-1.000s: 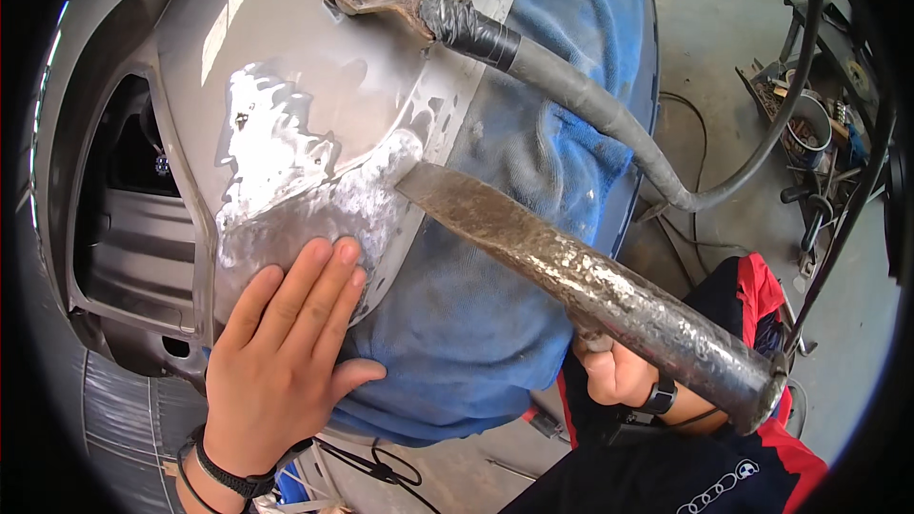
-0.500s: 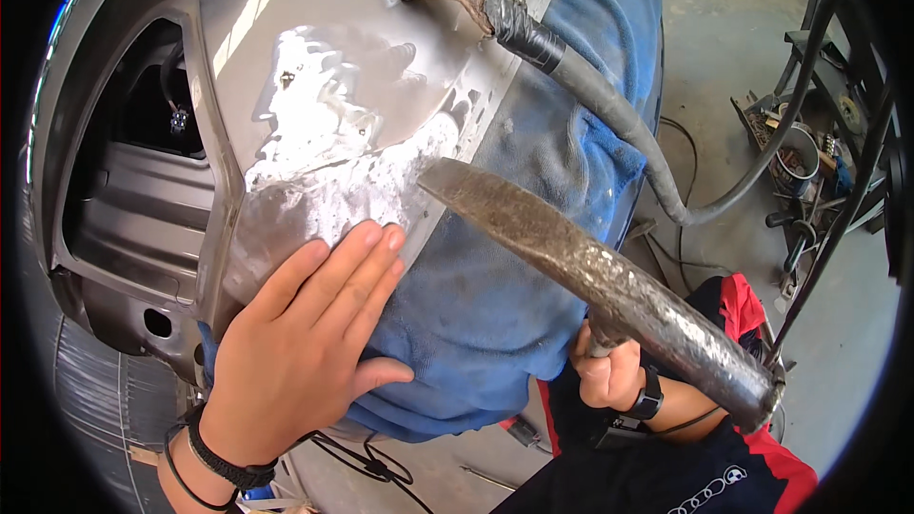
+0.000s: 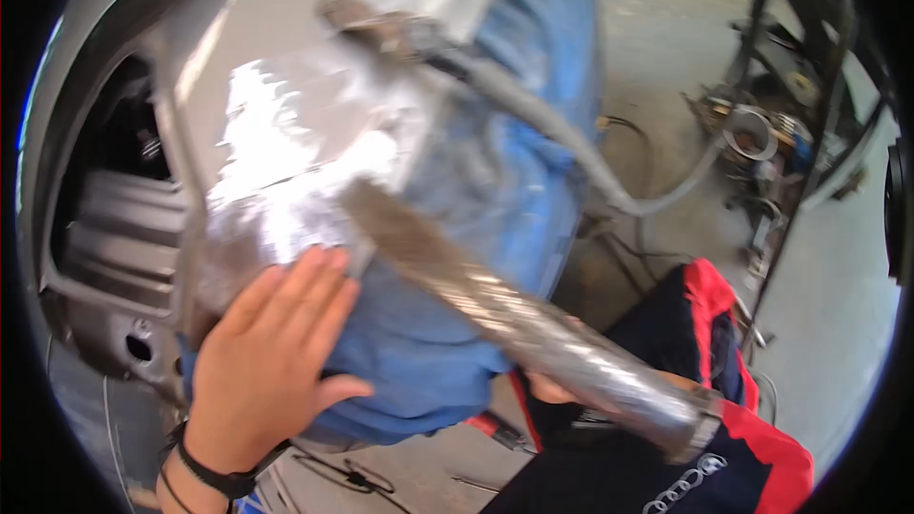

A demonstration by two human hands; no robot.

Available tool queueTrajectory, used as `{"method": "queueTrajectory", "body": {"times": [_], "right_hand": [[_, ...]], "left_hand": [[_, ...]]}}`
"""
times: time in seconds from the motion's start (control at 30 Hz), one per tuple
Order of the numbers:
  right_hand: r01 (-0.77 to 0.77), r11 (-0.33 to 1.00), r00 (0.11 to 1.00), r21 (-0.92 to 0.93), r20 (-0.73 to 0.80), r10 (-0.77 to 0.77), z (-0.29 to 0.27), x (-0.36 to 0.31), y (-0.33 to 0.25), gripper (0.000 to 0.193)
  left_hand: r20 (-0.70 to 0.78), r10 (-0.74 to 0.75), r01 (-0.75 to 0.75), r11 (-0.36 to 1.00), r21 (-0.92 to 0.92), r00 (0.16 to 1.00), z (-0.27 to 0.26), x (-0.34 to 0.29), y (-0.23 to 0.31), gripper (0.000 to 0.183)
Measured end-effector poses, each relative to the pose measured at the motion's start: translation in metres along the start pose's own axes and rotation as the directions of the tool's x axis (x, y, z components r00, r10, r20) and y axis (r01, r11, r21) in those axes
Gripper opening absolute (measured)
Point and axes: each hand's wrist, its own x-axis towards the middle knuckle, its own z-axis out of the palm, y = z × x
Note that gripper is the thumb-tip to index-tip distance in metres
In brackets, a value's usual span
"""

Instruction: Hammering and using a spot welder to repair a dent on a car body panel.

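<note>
My left hand (image 3: 262, 352) lies flat, fingers stretched out, its tips on the ground-bare, shiny part of a grey car body panel (image 3: 276, 205). Its thumb rests over a blue cloth (image 3: 533, 152) draped along the panel's edge. My right hand (image 3: 550, 386) is closed round the handle of a hammer, mostly hidden behind the hammer's long, worn metal head (image 3: 495, 309). The flat, narrow end of that head hangs over the bright patch, just beyond my left fingertips. Blur hides whether it touches the metal.
A thick grey cable (image 3: 543, 114) with a blurred metal end piece (image 3: 376, 30) lies across the panel and loops right. An opening with ribbed metal (image 3: 129, 228) is at left. A round container (image 3: 750, 133) stands among tools at far right. Thin black wires (image 3: 347, 476) lie below.
The whole view has shifted, so the panel, cloth and hands sit further left and lower. The hammer's head now covers more of my right hand. My left hand stays flat on the panel.
</note>
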Motion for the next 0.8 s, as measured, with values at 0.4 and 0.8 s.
{"method": "queueTrajectory", "body": {"times": [0.4,0.8], "right_hand": [[-0.67,0.741,0.721,-0.052,-0.282,0.632,-0.242,-0.167,-0.097,0.026],[-0.515,0.382,-0.088,0.768,-0.49,0.867,-0.468,-0.39,-0.021,0.034]], "left_hand": [[-0.235,-0.139,0.131,0.99,-0.048,0.962,0.019,-0.031,0.021,0.099],[-0.407,-0.391,0.368,0.92,-0.136,0.826,0.088,-0.033,0.07,0.085]]}}
